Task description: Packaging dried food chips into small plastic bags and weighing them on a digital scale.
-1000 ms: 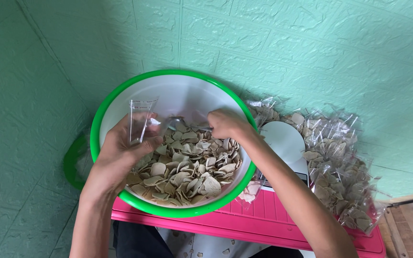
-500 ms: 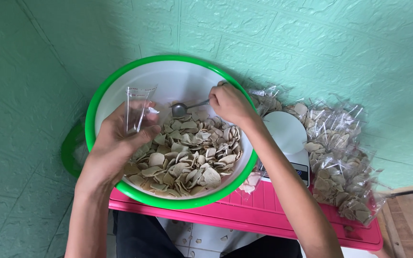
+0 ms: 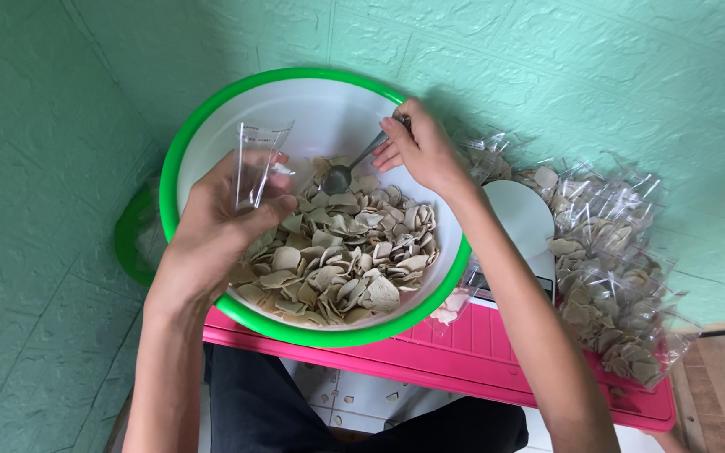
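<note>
- The left hand (image 3: pixel 216 226) was curled around a small clear plastic bag (image 3: pixel 255 164), fingers pinching it low so the open mouth stood up above the chips.
- The right hand (image 3: pixel 421 151) was closed on the handle of a metal spoon (image 3: pixel 347 168), its bowl tipped down at the far edge of the chip pile, just beside the bag.
- The dried beige chips (image 3: pixel 341 260) lay heaped in the near half of the white basin with the green rim (image 3: pixel 211 117), the far half showing bare white.
- To my eye, the scoop wanted a shallow angle: sliding the spoon under the chips rather than stabbing down, since thin pieces like these looked easy to snap.
- I judged the bag mouth needed to be kept wide and low over the basin, so that strays would fall back in.
- A white kitchen scale (image 3: pixel 518 222) sat to the right on the pink stool (image 3: pixel 497 352), half hidden by the forearm.
- Filled clear bags of chips (image 3: pixel 606 277) were piled beyond the scale, against the green wall (image 3: pixel 614 75).
</note>
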